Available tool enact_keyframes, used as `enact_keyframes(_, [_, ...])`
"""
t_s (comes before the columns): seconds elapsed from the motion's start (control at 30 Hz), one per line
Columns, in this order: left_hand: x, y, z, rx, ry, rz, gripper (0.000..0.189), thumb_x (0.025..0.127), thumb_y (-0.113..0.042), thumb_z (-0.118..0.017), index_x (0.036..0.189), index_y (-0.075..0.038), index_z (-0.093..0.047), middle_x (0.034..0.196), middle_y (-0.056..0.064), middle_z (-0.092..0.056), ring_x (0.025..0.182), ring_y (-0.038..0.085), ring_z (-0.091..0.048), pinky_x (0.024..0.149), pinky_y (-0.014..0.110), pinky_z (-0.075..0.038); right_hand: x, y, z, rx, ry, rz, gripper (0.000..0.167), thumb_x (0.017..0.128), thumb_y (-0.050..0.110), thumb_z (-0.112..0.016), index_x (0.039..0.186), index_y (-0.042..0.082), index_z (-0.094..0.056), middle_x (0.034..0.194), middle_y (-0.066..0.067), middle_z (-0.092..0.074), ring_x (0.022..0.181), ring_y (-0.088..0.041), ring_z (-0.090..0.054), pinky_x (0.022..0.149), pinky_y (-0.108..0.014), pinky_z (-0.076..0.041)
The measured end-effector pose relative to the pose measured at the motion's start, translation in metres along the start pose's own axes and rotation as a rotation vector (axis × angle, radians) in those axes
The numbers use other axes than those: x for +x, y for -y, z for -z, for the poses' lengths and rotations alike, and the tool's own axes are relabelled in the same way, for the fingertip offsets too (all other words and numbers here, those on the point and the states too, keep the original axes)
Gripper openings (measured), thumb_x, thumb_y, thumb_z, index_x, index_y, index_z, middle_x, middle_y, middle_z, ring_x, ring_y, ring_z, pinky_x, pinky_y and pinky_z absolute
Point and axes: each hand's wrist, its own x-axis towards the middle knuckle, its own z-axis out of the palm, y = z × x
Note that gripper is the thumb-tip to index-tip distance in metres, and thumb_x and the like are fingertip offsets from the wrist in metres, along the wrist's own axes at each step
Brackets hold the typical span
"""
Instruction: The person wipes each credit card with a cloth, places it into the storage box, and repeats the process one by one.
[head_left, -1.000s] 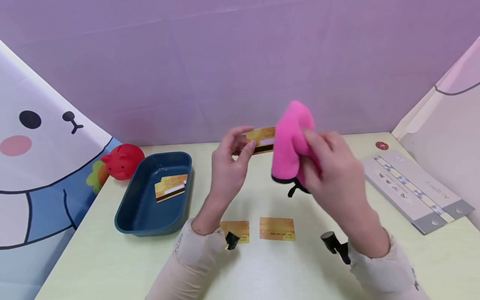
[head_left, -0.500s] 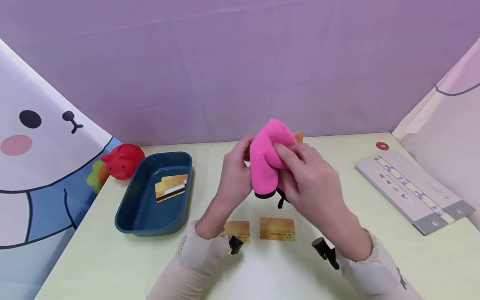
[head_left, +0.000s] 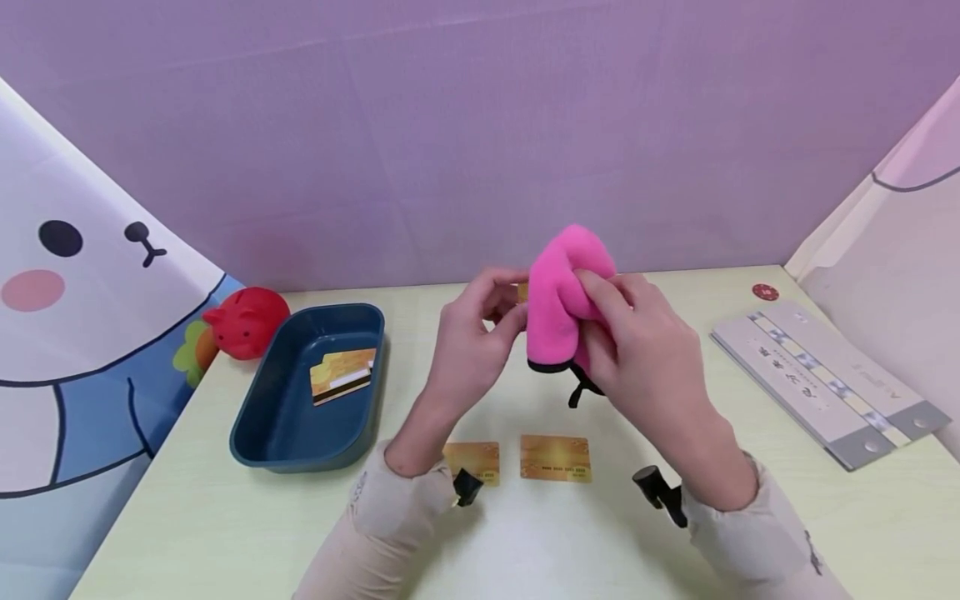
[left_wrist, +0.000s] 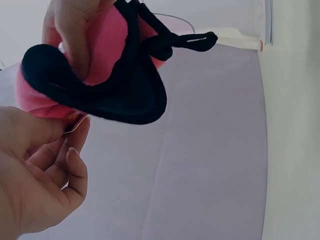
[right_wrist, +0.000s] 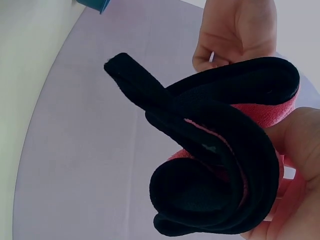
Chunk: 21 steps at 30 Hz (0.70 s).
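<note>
In the head view my left hand (head_left: 480, 346) pinches a gold bank card (head_left: 522, 292), mostly hidden behind a pink cloth. Only a thin edge of the card (left_wrist: 77, 123) shows between the fingertips in the left wrist view. My right hand (head_left: 652, 358) grips the bunched, folded pink cloth (head_left: 553, 312) just to the right, against the card's front. Black edging (right_wrist: 260, 165) and a black hanging loop (right_wrist: 135, 82) trim this cloth. Two more gold cards lie flat on the table: one card (head_left: 556, 458) in full sight, the other card (head_left: 476, 461) partly behind the left wrist.
A dark blue tray (head_left: 258, 425) on the left contains gold cards (head_left: 342, 375), stripe side up. Behind it sits a red piggy bank (head_left: 247, 323). On the right are a grey folder (head_left: 825, 379) and a red chip (head_left: 765, 292). A purple curtain (head_left: 480, 150) hangs behind the table.
The cloth moved left over the card in my left hand, then slid back slightly right. The card, plainly visible at first, is now mostly covered. The cards on the table stayed put.
</note>
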Motion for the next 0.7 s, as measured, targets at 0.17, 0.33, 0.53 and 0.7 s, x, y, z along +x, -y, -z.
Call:
enact_keyframes(0.17, [0.001, -0.003, 0.003, 0.019, 0.003, 0.017, 0.025, 0.095, -0.005, -0.066, 0.12, -0.006, -0.063, 0.082, 0.01, -0.069, 0.07, 0.017, -0.063, 0.065, 0.026, -0.049, 0.001, -0.006, 0.003, -0.002, 0.003, -0.04, 0.035, 0.089, 0.009, -0.067, 0.124, 0.006, -0.067, 0.1, -0.02, -0.062, 0.086, -0.034, -0.06, 0.06, -0.052, -0.055])
enact_keyframes(0.33, [0.001, -0.003, 0.006, 0.057, 0.003, 0.025, 0.025, 0.095, -0.006, -0.066, 0.121, -0.008, -0.063, 0.081, 0.008, -0.067, 0.068, 0.014, -0.056, 0.066, 0.028, -0.048, 0.001, -0.011, 0.004, -0.004, -0.015, -0.051, 0.033, 0.09, 0.006, -0.064, 0.123, 0.006, -0.067, 0.095, -0.018, -0.061, 0.08, -0.032, -0.057, 0.053, -0.051, -0.052])
enact_keyframes(0.53, [0.001, -0.004, 0.008, 0.062, 0.011, 0.05, 0.026, 0.096, -0.008, -0.066, 0.122, -0.009, -0.064, 0.08, 0.008, -0.066, 0.068, 0.015, -0.054, 0.066, 0.029, -0.048, 0.002, -0.016, 0.006, -0.011, -0.005, -0.086, 0.033, 0.09, 0.006, -0.062, 0.123, 0.006, -0.067, 0.094, -0.017, -0.06, 0.079, -0.031, -0.057, 0.053, -0.052, -0.05])
enact_keyframes(0.7, [0.001, -0.006, 0.011, 0.066, 0.01, 0.063, 0.026, 0.096, -0.008, -0.066, 0.122, -0.01, -0.064, 0.079, 0.007, -0.066, 0.068, 0.015, -0.054, 0.067, 0.029, -0.048, 0.003, -0.019, 0.008, -0.016, 0.002, -0.126, 0.034, 0.091, 0.006, -0.061, 0.124, 0.006, -0.066, 0.096, -0.017, -0.061, 0.083, -0.032, -0.059, 0.054, -0.054, -0.05])
